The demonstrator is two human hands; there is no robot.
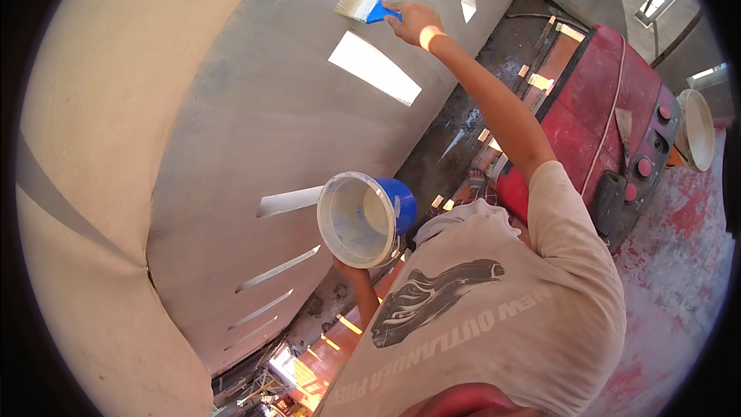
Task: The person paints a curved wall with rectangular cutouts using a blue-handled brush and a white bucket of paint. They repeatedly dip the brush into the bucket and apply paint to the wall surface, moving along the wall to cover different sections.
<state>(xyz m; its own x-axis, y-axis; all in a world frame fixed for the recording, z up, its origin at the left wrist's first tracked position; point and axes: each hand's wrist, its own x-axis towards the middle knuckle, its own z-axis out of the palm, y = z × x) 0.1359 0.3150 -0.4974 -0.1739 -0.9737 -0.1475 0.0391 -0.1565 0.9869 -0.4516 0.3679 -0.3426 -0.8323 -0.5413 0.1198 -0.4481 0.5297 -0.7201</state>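
My right hand is stretched out at the upper middle, gripping the blue handle of a flat paintbrush. The pale bristles fan out against or just off a grey plastered wall; contact is hard to tell. Just below the brush, bright light comes through a slanted slot in the wall. Near my waist, my left hand supports a blue bucket from underneath, its fingers mostly hidden. The bucket is tilted towards me, and its whitish, smeared inside holds some pale material low down.
On my right stands a red and dark grey machine housing with round knobs. A scraper and a cord lie on it. Beyond is a whitish bucket. A beige surface curves along the left. Below, scattered items lie on the sunlit floor.
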